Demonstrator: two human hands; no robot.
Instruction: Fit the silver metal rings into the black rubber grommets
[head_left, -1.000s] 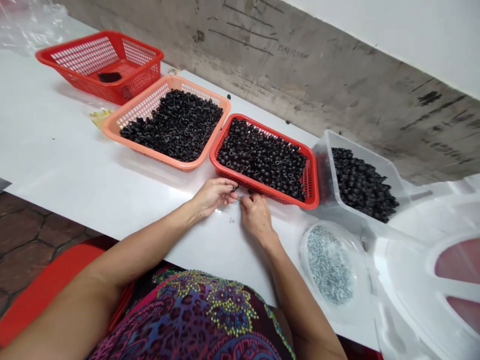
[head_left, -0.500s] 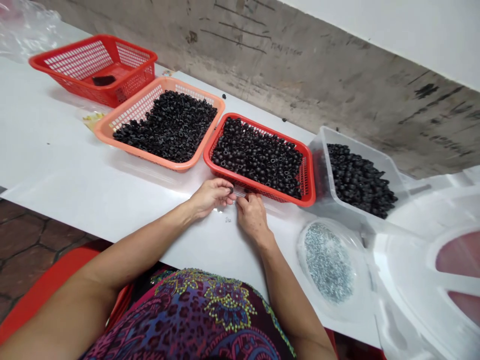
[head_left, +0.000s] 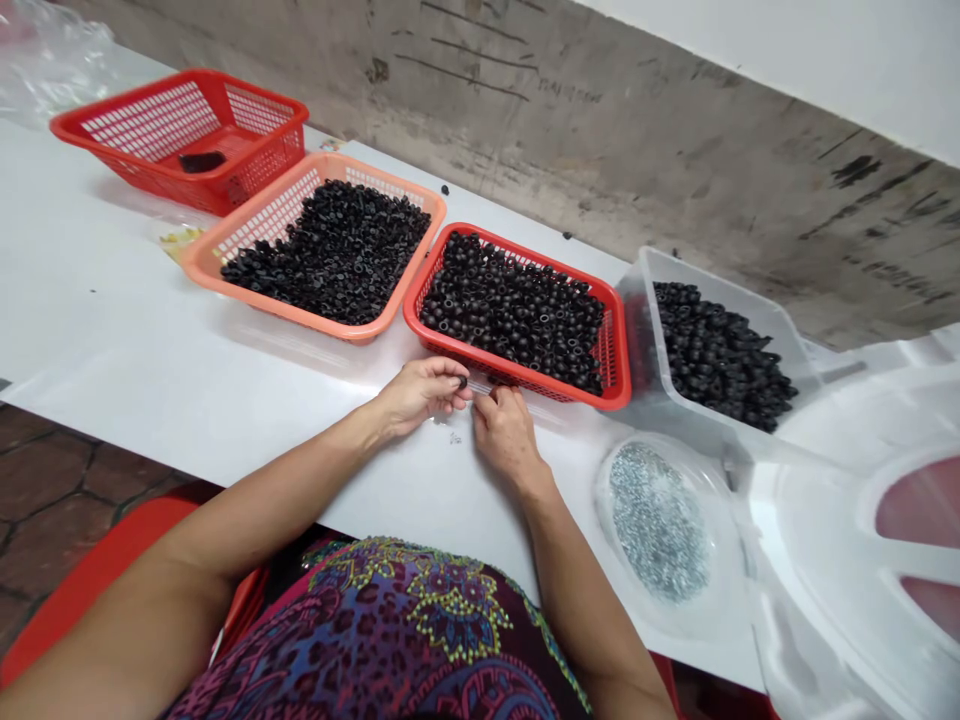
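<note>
A small black ring (head_left: 463,382) sits at the fingertips of the left hand (head_left: 420,393), pinched between thumb and forefinger, just above the white table (head_left: 150,300) and just in front of the near rim of a red basket (head_left: 450,345). The other left fingers curl loosely together beside the pinch. The right hand (head_left: 506,435) is close beside it, almost meeting the left at the fingertips. Its thumb and forefinger are pressed together, but whatever they pinch is too small to tell. A few tiny silver bits (head_left: 454,437) lie on the table just below the hands.

The red basket is heaped with black rings (head_left: 514,310). To its left, an orange basket (head_left: 300,312) holds a heap of smaller, ridged black pieces (head_left: 330,255). Further left, a second red basket (head_left: 135,150) holds only a small dark clump (head_left: 202,161). To the right, a clear tub (head_left: 645,300) holds more black rings (head_left: 720,350). A round clear dish (head_left: 606,500) near the right forearm holds a layer of silver parts (head_left: 658,522). A white moulded plastic tray (head_left: 817,560) lies at the far right, and a plastic bag (head_left: 52,60) lies at the far left corner. A stained concrete wall (head_left: 600,150) runs behind the table.
</note>
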